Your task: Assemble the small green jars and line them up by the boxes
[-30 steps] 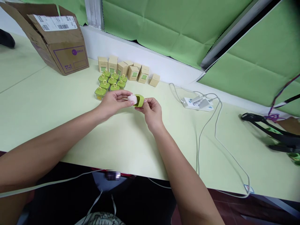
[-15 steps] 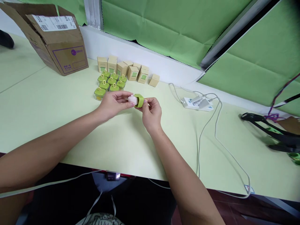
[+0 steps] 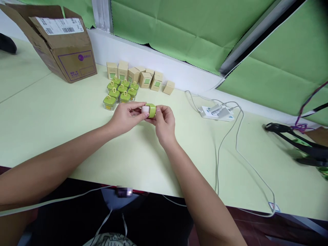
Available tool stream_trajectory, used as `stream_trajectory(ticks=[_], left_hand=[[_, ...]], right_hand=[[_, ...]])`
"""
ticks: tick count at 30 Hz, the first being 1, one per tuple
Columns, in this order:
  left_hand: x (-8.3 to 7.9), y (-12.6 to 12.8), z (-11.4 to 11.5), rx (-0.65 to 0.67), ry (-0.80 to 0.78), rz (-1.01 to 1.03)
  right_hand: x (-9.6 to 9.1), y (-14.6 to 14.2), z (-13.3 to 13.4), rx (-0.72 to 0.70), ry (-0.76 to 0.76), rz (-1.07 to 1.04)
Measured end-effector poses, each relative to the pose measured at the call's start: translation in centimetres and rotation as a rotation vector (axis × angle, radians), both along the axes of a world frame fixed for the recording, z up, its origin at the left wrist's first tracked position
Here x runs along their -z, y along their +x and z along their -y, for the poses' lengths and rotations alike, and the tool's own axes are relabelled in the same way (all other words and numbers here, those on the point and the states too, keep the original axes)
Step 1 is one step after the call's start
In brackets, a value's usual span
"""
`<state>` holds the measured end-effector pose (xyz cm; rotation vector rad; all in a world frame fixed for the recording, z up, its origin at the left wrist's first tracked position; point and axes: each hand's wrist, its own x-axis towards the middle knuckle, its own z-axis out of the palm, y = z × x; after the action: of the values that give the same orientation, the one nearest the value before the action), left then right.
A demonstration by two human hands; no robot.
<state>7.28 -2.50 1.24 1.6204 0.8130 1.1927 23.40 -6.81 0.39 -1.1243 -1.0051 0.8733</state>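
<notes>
Near the middle of the frame, held above the tabletop [image 3: 123,153], a small white piece [image 3: 145,109] sits partly within a curved green piece [image 3: 152,110]; how deep it goes is hidden. The left hand [image 3: 125,117] pinches the white piece between thumb and fingers from the left, while the right hand [image 3: 165,123] has its fingers bent in close, gripping the green piece at its right edge. Handling them well should mean keeping both in one line, steadying the green piece and pressing evenly, since a tilt could make the white piece bind at the rim. A light pinch away from the mouth would keep fingertips clear of the joint. Just beyond the left hand, jars with green lids [image 3: 109,101] stand grouped, close enough for a knuckle to nudge. Behind them, small cartons [image 3: 146,80] line the wall, with a lone carton [image 3: 169,87] at their right. A big cardboard box [image 3: 77,65] fills the upper left. Right of centre, a power strip [image 3: 215,113] trails white cables [image 3: 237,143] down the tabletop, which a right sleeve or wrist could snag if it swung wide.
</notes>
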Motion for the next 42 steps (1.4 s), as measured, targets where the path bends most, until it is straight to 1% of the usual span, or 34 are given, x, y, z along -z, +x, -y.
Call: stream_trajectory(ticks=[4,7,12,16,22,28,33,38,42], left_hand=[[-0.1,0.0,0.0,0.034,-0.004,0.008],[-0.2,0.1,0.1,0.023,0.009,0.016],[-0.7,0.2,0.6,0.01,-0.024,0.082],[-0.9,0.2,0.8,0.001,-0.033,0.065],[-0.6,0.1,0.8,-0.043,0.065,0.05],[-0.1,0.1,0.3,-0.035,0.153,0.019],[0.2,0.1,0.2,-0.033,0.197,-0.011],[0.4,0.5,0.5,-0.025,0.181,0.006],[0.8,0.7,0.2,-0.009,0.075,0.037]], right_hand=[[-0.6,0.2,0.1,-0.168,-0.046,-0.056],[-0.8,0.3,0.2,-0.221,-0.06,-0.082],[-0.7,0.3,0.2,-0.195,-0.048,-0.118],[-0.7,0.1,0.4,-0.181,-0.033,-0.09],[-0.6,-0.3,0.7,-0.133,-0.011,-0.064],[-0.1,-0.1,0.5,-0.136,0.004,-0.02],[0.0,-0.2,0.3,-0.109,-0.003,-0.052],[-0.1,-0.1,0.3,-0.111,-0.006,-0.08],[-0.1,0.3,-0.1,-0.155,-0.046,-0.129]])
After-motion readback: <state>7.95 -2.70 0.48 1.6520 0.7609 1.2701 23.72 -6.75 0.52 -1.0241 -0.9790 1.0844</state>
